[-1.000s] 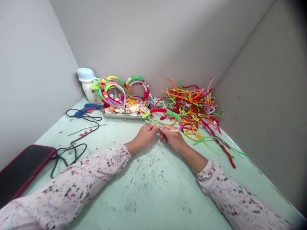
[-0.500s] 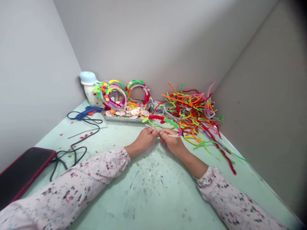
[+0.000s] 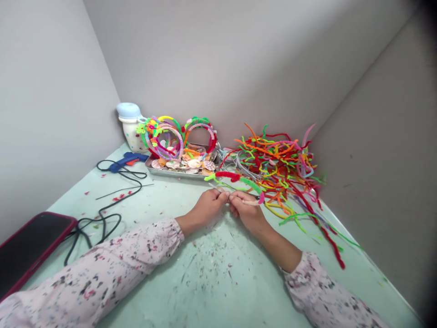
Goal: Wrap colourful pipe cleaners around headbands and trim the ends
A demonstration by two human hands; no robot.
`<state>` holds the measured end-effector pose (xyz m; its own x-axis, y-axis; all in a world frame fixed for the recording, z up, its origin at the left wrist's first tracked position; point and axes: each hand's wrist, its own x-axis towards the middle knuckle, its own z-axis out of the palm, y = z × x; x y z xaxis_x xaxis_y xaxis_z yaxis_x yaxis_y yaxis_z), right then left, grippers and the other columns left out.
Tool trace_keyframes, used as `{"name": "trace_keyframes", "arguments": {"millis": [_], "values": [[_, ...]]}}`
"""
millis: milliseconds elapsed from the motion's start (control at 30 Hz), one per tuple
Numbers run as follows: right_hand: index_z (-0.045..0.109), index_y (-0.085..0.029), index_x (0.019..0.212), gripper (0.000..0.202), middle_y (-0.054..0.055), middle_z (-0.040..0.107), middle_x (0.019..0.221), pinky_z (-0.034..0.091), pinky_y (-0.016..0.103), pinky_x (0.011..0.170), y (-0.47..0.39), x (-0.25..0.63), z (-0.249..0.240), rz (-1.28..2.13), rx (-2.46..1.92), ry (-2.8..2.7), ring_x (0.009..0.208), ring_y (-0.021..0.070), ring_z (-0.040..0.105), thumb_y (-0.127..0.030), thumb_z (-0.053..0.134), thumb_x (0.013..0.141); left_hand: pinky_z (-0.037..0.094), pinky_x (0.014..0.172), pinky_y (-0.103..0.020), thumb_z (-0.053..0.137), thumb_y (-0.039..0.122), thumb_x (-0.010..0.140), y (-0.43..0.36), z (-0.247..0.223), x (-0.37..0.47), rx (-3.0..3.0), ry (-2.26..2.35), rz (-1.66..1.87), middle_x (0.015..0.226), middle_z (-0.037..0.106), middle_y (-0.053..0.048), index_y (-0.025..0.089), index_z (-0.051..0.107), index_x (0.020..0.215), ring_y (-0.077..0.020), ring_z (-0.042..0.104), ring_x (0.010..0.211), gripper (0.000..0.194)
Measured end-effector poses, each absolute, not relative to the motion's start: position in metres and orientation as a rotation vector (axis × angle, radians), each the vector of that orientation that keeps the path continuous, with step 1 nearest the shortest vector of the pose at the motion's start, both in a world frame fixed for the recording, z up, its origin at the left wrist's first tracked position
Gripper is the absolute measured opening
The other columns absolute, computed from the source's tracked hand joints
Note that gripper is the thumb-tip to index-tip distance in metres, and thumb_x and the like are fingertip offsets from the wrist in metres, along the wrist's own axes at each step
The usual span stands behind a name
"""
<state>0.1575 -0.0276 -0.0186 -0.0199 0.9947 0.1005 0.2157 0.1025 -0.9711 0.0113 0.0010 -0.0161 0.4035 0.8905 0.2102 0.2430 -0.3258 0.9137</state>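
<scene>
Between my hands is a curved headband (image 3: 251, 184), wrapped in pipe cleaner in yellow-green, red, green, magenta and pale pink. A small red shape sits on its top. My right hand (image 3: 248, 213) is closed around its pale end. Fingertips of my left hand (image 3: 206, 207) pinch at the same end, thumb almost against the right thumb. A thin pale tip pokes out past the left fingers; whether it is bare band or pipe cleaner I cannot tell. The pinched spot itself is hidden by my fingers.
Behind the hands, a metal tray (image 3: 177, 174) holds shells, with finished-looking headbands (image 3: 167, 130) standing on it. Loose pipe cleaners (image 3: 273, 155) are heaped at right. On the left are a blue glue gun (image 3: 124, 160), black cord (image 3: 102, 209), phone (image 3: 32, 246) and white cup (image 3: 133, 132).
The view has shifted slightly, so things sit a little differently in the picture. Both hands keep their pinch on the headband, with hardly any movement between them.
</scene>
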Motion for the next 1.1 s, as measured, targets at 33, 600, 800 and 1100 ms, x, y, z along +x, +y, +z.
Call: {"name": "trace_keyframes", "arguments": {"millis": [33, 600, 800, 1100], "values": [[0.053, -0.020, 0.062, 0.021, -0.003, 0.050, 0.052, 0.032, 0.024, 0.046, -0.0275, 0.1576, -0.0188, 1.039, -1.278, -1.420, 0.047, 0.0110, 0.043, -0.032, 0.051, 0.079, 0.038, 0.065, -0.024, 0.041, 0.037, 0.087, 0.0008, -0.0163, 0.0112, 1.801, 0.977, 0.953, 0.065, 0.056, 0.000, 0.015, 0.055, 0.064, -0.0131, 0.050, 0.065, 0.034], [0.054, -0.020, 0.062, 0.025, -0.004, 0.047, 0.049, 0.032, 0.024, 0.047, -0.0269, 0.1571, -0.0205, 0.930, -1.373, -1.476, 0.046, 0.0108, 0.042, -0.036, 0.051, 0.081, 0.036, 0.059, -0.023, 0.046, 0.040, 0.082, 0.0004, -0.0124, 0.0139, 1.650, 1.040, 0.892, 0.059, 0.053, 0.000, 0.013, 0.056, 0.060, -0.0120, 0.045, 0.059, 0.036], [0.054, -0.020, 0.063, 0.024, -0.004, 0.048, 0.050, 0.033, 0.025, 0.049, -0.0253, 0.1575, -0.0217, 0.857, -1.332, -1.541, 0.048, 0.0118, 0.044, -0.035, 0.050, 0.081, 0.037, 0.059, -0.024, 0.049, 0.039, 0.081, 0.0004, -0.0140, 0.0155, 1.580, 1.022, 0.941, 0.058, 0.055, -0.001, 0.012, 0.059, 0.060, -0.0127, 0.048, 0.059, 0.035], [0.055, -0.019, 0.065, 0.022, -0.005, 0.048, 0.050, 0.034, 0.025, 0.053, -0.0260, 0.1567, -0.0216, 0.782, -1.294, -1.549, 0.049, 0.0121, 0.044, -0.033, 0.050, 0.081, 0.036, 0.057, -0.023, 0.053, 0.040, 0.077, 0.0001, -0.0114, 0.0155, 1.548, 1.026, 0.959, 0.057, 0.054, 0.000, 0.011, 0.062, 0.064, -0.0121, 0.045, 0.059, 0.033]]}}
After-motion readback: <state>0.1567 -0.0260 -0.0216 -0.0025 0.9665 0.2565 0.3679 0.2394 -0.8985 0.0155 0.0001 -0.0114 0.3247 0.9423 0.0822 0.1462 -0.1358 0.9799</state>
